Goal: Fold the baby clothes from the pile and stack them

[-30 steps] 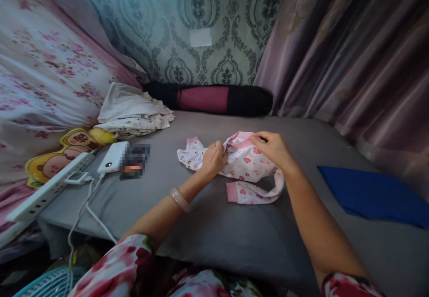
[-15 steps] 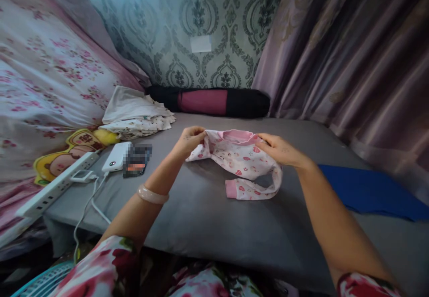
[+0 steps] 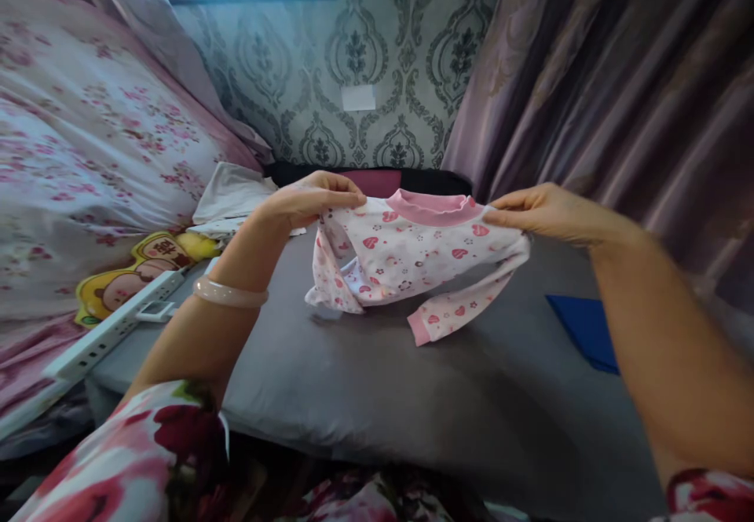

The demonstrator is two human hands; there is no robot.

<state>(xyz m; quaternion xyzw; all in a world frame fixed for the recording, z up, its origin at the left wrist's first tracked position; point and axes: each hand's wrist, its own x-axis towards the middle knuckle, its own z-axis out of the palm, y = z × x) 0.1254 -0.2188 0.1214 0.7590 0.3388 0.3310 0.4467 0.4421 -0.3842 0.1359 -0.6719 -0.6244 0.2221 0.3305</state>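
Small printed shirt (image 3: 406, 259) held raised between the hands, long axis stretched side to side. One shoulder pinched by left hand (image 3: 312, 195), other by right hand (image 3: 554, 212). Pink collar (image 3: 433, 208) spanned between, nearer the right fingertips. Cuffed sleeve (image 3: 465, 310) hung below right hand, angled inward.

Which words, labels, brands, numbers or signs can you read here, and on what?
No text can be read with certainty.
Yellow cushion: dark characters, too small and blurred to read.
Shirt: faint marks in its pink hearts, too small to tell whether they are letters.
White card on the wall: no writing visible.
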